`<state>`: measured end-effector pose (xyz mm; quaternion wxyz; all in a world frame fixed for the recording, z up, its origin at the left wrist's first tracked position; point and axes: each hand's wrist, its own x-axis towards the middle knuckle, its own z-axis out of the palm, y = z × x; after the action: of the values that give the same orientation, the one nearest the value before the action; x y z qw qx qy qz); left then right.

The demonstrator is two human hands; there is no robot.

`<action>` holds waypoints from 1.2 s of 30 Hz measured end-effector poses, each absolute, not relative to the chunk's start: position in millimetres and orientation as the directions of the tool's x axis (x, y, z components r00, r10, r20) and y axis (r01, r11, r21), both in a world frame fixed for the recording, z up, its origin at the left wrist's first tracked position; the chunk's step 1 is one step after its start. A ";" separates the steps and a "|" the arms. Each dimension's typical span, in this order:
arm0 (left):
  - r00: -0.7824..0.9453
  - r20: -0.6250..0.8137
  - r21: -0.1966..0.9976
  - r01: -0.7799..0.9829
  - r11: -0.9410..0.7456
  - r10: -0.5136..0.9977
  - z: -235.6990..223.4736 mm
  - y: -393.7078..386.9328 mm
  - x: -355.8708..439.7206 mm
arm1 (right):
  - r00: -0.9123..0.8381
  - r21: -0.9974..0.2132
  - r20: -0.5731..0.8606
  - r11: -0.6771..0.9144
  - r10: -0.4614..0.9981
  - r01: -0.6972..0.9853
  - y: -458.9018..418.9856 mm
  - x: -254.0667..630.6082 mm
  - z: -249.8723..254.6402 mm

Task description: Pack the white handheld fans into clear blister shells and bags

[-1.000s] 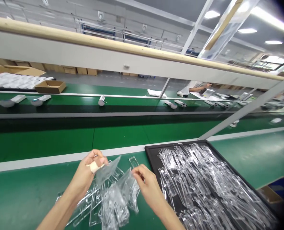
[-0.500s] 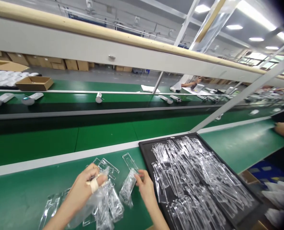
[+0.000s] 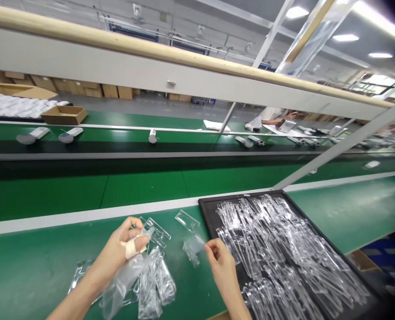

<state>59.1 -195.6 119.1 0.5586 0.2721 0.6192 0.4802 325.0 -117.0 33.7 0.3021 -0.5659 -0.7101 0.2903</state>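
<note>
My left hand [image 3: 124, 249], with tape round one finger, is closed on a bunch of clear plastic bags [image 3: 144, 280] that hang down onto the green bench. My right hand [image 3: 220, 262] pinches the corner of a small crumpled clear film [image 3: 193, 246] just left of the black tray [image 3: 208, 209]. The tray is heaped with several clear plastic parts [image 3: 284, 253]. More clear plastic parts [image 3: 157, 229] lie flat on the bench between and behind my hands.
A conveyor belt [image 3: 150, 166] runs across behind the bench and carries white devices [image 3: 152, 135]. A cardboard box [image 3: 64, 114] stands far left. A slanted metal post [image 3: 337, 149] rises behind the tray. Another person sits far right at the opposite bench.
My right hand has moved right toward the tray and now pinches a smaller crumpled film. My left hand keeps its bunch of bags, slightly raised.
</note>
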 end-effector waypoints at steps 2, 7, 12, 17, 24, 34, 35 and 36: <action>-0.187 -0.421 0.904 -0.165 0.394 0.887 121.1 -195.0 59.3 | -0.210 -0.734 0.159 0.258 0.965 0.628 -119.7 326.6 55.5; -0.038 -0.377 0.926 -0.037 0.376 0.925 125.0 -189.8 65.8 | -0.259 -0.699 0.267 0.372 0.928 0.611 -119.7 324.1 93.9; 0.055 -0.357 0.934 -0.010 0.358 0.932 133.6 -182.3 76.9 | -0.341 -0.710 0.292 0.441 0.894 0.549 -110.1 312.7 110.0; 0.155 -0.312 0.942 -0.079 0.327 0.937 124.9 -173.0 85.8 | -0.539 -0.834 0.170 0.411 0.825 0.367 -119.0 271.7 124.4; -0.376 -0.382 0.924 -0.141 0.355 0.844 111.3 -191.2 38.6 | -0.426 -0.767 -0.105 0.199 0.899 0.610 -166.3 244.9 41.5; -0.507 -0.491 0.870 -0.329 0.368 0.708 106.0 -213.1 20.1 | -0.418 -0.244 -0.073 0.390 0.906 0.888 -214.1 222.2 -36.3; -0.504 -0.486 0.873 -0.313 0.373 0.715 105.8 -212.8 21.3 | -0.399 -0.225 -0.094 0.371 0.912 0.901 -207.7 225.8 -34.6; -0.503 -0.473 0.881 -0.291 0.373 0.723 106.0 -212.8 21.8 | -0.369 -0.208 -0.129 0.339 0.920 0.917 -201.1 230.3 -32.9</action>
<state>21.8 -212.8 106.0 0.4723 0.1589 0.6808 0.5368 230.3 -201.1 -32.9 0.0059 -0.5616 -0.8182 0.1233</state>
